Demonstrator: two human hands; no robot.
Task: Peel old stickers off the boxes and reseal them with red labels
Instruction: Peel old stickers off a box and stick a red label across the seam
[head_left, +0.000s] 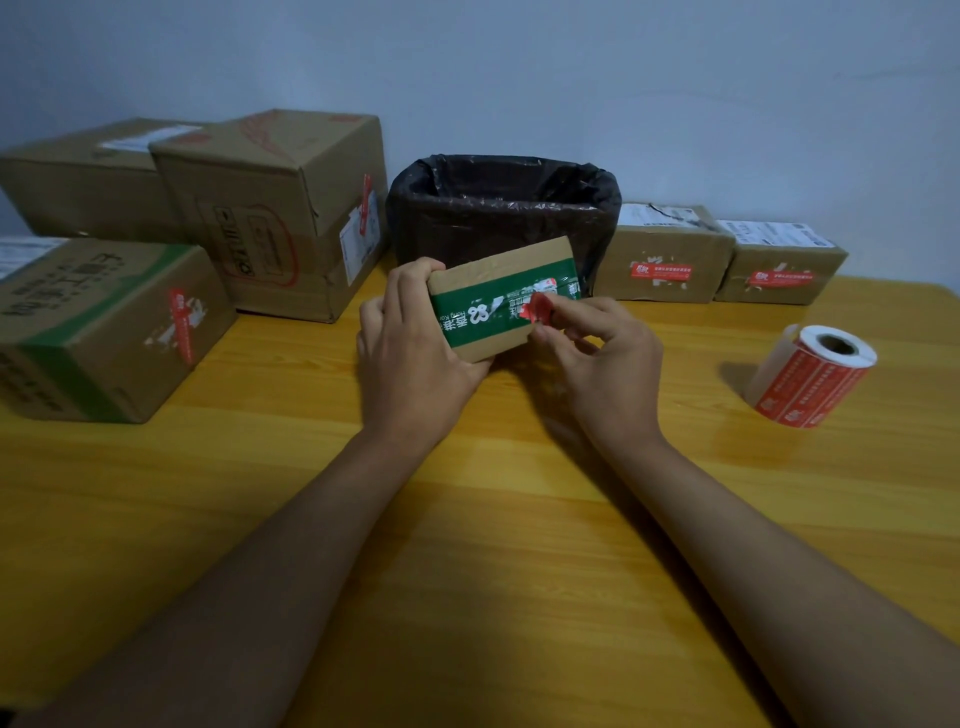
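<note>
The task looks early: at the table's centre the left hand (415, 338) grips a small green-banded box (506, 299) while the right hand (597, 353) pinches its half-peeled red sticker (540, 310), with the label roll (813, 376) untouched at right.

The small box (498, 301) was brown cardboard with a wide green band printed in white characters; the sticker (537, 310) on it was red over torn white patches. The table (493, 519) was yellow-orange with a wood grain. The bin (504, 218) wore a glossy black liner. The roll (810, 376) carried red labels with white print on white backing. The other boxes (280, 208) were brown, some with red stickers, white labels, red outlines, and one with green edging. The wall (519, 67) was pale grey-blue.
</note>
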